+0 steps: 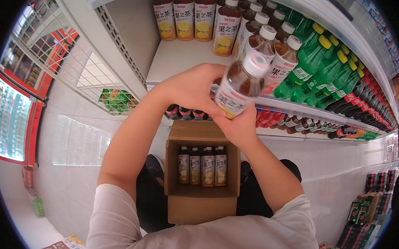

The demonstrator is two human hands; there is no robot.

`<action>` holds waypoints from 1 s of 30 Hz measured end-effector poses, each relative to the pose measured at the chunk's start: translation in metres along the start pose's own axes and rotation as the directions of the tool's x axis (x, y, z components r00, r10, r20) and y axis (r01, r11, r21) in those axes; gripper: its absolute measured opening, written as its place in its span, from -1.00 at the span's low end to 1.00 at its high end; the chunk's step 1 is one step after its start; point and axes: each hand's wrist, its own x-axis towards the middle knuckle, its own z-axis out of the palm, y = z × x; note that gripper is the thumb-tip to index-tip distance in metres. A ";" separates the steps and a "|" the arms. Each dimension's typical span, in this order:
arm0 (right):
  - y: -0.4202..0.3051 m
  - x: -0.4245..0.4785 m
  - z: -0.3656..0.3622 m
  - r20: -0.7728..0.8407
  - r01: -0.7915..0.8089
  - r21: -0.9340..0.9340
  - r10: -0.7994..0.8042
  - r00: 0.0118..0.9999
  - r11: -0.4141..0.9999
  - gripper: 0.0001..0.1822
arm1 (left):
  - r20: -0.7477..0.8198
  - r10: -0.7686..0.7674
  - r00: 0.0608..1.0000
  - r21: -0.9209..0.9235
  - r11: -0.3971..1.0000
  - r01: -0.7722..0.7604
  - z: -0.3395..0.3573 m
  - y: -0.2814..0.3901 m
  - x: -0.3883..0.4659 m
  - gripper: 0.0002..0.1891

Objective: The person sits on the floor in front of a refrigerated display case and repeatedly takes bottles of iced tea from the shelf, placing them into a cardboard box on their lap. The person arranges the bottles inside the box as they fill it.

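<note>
A plastic bottle of lemon tea (pixel 238 89) with a white cap is held tilted in front of the shelf. Around its left side is my left hand (pixel 199 86), while my right hand (pixel 238 124) grips it near the base. Behind it, similar tea bottles (pixel 226 30) stand on the white shelf, with three more at its left end. Below my hands, an open cardboard box (pixel 201 191) sits on the floor between my feet, with several upright lemon tea bottles (pixel 208 168) inside.
Green soda bottles (pixel 317 59) with yellow caps and dark cola bottles fill the shelf to the right. A lower shelf (pixel 269 129) holds more bottles. At left are a white wire rack (pixel 48 64) and a red-framed glass-door cooler (pixel 11 119). Drink packs (pixel 359 211) are stacked at far right.
</note>
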 end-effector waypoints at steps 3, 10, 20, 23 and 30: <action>0.002 -0.003 -0.004 -0.009 -0.079 0.049 0.079 0.997 0.996 -0.18 | 0.042 -0.121 0.992 0.066 0.991 0.118 0.003 0.005 0.002 -0.30; -0.003 -0.007 -0.011 -0.125 -0.092 0.095 0.104 0.987 0.991 -0.24 | -0.226 0.057 0.972 -0.271 0.955 -0.119 -0.018 -0.024 0.018 -0.37; 0.010 0.000 -0.019 -0.171 -0.140 0.129 0.161 0.972 0.982 -0.29 | -0.665 -0.126 0.737 -0.031 0.990 0.141 -0.026 -0.103 0.058 -0.38; 0.012 0.000 -0.019 -0.172 -0.165 0.166 0.194 0.966 0.972 -0.29 | -0.640 -0.144 0.755 -0.055 0.988 0.142 -0.020 -0.103 0.064 -0.27; 0.019 -0.001 -0.017 -0.166 -0.150 0.066 0.160 0.973 0.986 -0.22 | -0.529 -0.162 0.833 -0.179 0.981 0.077 -0.013 -0.108 0.072 -0.04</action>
